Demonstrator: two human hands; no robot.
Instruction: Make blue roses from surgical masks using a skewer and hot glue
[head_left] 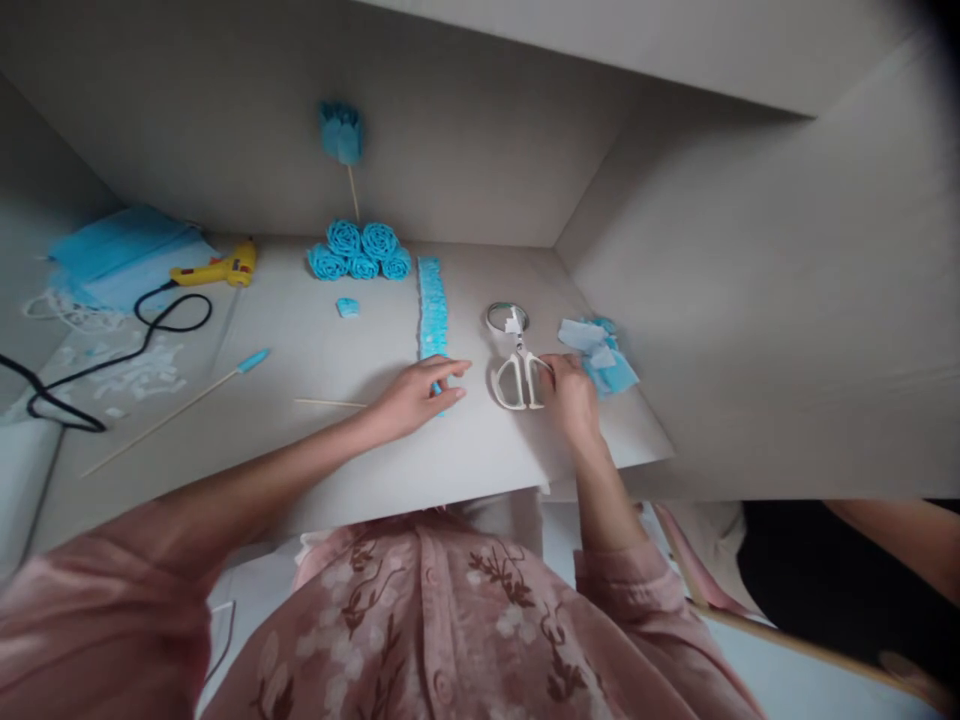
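Observation:
My left hand [420, 395] hovers at or rests on the near end of a gathered light-blue strip [433, 310], thumb and fingers apart. Contact there cannot be made out. A thin wooden stick [330, 402] runs up to that hand's wrist. My right hand [571, 395] has its bent fingers on the right handle loop of a pair of cream-handled scissors [510, 385]. The scissors' blades point away, toward a ring-shaped roll [495, 325] with white scraps on it. Left of the strip lies a small folded blue piece [347, 307].
Blue rosettes [364, 250] are stacked at the back, below a blue flower on a stick [342, 135]. A yellow glue gun [225, 267], its black cord, blue masks [127, 250], white scraps and a blue-tipped stick [180, 408] occupy the left. Blue and white cuttings [604, 358] lie right.

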